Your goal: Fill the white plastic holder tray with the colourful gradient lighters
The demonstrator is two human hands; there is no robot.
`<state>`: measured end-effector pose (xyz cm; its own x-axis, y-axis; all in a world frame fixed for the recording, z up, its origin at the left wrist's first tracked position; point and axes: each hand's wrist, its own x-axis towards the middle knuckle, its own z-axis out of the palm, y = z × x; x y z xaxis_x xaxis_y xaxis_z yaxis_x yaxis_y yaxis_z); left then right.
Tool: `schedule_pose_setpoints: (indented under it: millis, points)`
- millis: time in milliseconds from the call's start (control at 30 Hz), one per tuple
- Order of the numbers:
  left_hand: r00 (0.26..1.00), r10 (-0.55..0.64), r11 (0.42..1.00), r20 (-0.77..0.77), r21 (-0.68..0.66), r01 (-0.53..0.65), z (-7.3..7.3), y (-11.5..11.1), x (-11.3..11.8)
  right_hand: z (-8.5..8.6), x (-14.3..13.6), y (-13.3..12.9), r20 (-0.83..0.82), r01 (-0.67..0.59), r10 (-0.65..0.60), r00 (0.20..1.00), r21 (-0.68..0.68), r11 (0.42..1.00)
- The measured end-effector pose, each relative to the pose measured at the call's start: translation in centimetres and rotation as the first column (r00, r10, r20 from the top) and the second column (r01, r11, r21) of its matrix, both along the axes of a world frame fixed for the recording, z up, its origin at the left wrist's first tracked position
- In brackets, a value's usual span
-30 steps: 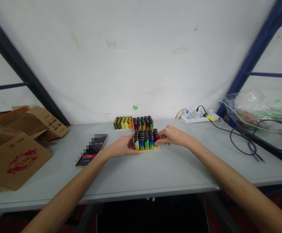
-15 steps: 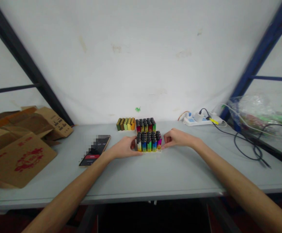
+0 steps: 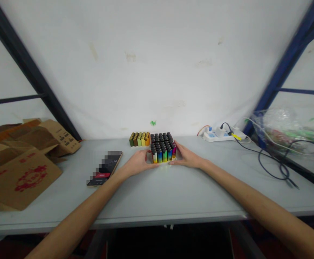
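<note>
A front block of colourful lighters (image 3: 162, 155) with black tops stands upright on the grey table. My left hand (image 3: 140, 162) grips its left side, thumb along the front edge. On the right side my right hand (image 3: 185, 156) holds the same block, its thumb at the front corner. Directly behind stands another block of black-topped lighters (image 3: 161, 137), close against the front one. To the left of that one is a group of green, yellow and orange lighters (image 3: 139, 139) with gold-coloured tops.
A phone (image 3: 105, 168) lies left of my left hand. Cardboard boxes (image 3: 30, 176) fill the table's left end. A white power strip (image 3: 218, 134), dark cables (image 3: 274, 172) and clear plastic wrap (image 3: 281, 120) are on the right. The wall rises behind.
The front block has moved back against the block behind it, closing the gap. My right hand has shifted left, and its fingers have opened from a pinch to spread along the block's side.
</note>
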<state>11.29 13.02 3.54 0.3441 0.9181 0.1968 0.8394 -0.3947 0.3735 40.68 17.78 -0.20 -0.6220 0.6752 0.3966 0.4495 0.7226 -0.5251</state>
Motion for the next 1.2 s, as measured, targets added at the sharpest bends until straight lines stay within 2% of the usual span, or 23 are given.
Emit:
schedule_pose_setpoints:
  millis: [133,267,367,567,700,867,1033,1200]
  points:
    - [0.992,-0.033,0.996,0.123,0.087,0.022,-0.5,0.6,-0.2,0.3,-1.3,-0.6,-0.066,-0.027,0.025,0.997,-0.029,0.999]
    - [0.942,-0.152,0.987,0.3,-0.005,0.161,-0.9,1.4,-0.1,0.3,-1.6,-0.8,-0.066,0.036,-0.043,0.997,-0.111,0.993]
    - [0.921,-0.139,0.986,0.363,-0.034,0.162,-1.1,1.8,0.0,0.3,-1.7,-0.9,-0.057,0.074,-0.083,0.995,-0.139,0.987]
    - [0.918,-0.097,0.987,0.384,-0.082,0.138,-1.6,2.0,-0.4,0.8,-2.0,-2.4,-0.035,0.119,-0.124,0.992,-0.128,0.985]
    - [0.906,-0.121,0.981,0.405,-0.089,0.17,-1.6,2.1,-0.8,1.4,-2.1,-3.3,-0.006,0.164,-0.167,0.986,-0.145,0.976]
    - [0.896,-0.138,0.977,0.422,-0.093,0.194,-1.5,2.2,-0.6,1.9,-2.2,-3.1,0.02,0.215,-0.214,0.977,-0.129,0.968]
    - [0.879,-0.168,0.967,0.447,-0.096,0.234,-1.5,2.0,-0.1,1.6,-1.9,-2.6,0.025,0.221,-0.22,0.975,-0.117,0.968]
    - [0.878,-0.158,0.972,0.452,-0.087,0.219,-1.9,2.3,0.0,1.4,-1.6,-2.7,0.038,0.222,-0.219,0.975,-0.106,0.969]
